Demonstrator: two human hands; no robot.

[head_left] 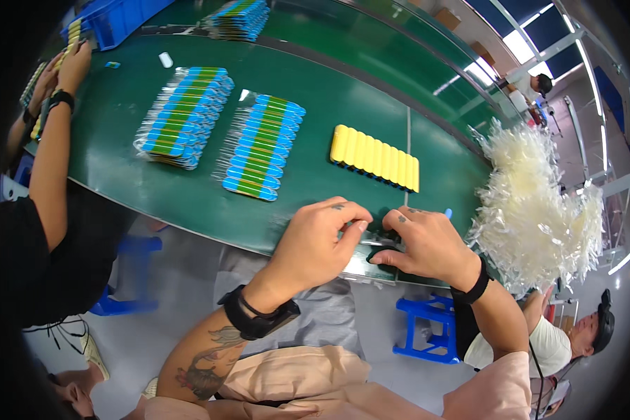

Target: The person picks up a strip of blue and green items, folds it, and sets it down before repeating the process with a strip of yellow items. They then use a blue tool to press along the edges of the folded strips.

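Note:
At the front edge of the green table, my left hand [322,238] has its thumb and forefinger pinched together. They meet a shiny strip of clear plastic film [378,242]. My right hand [430,245] curls its fingers over the other end of the film, its thumb lower and apart from the forefinger. The fingers hide most of the film. Just beyond my hands stands a row of yellow round-ended pieces [374,157] with dark undersides. Left of it lie two stacks of blue-and-green pieces in clear wrapping, a nearer stack [262,147] and a farther stack [185,115].
A large heap of clear plastic sleeves [532,210] sits at the table's right end. Another wrapped stack [238,19] and a blue bin [122,21] are at the back left. A co-worker's arm [52,147] reaches in at left. Blue stools [427,329] stand below.

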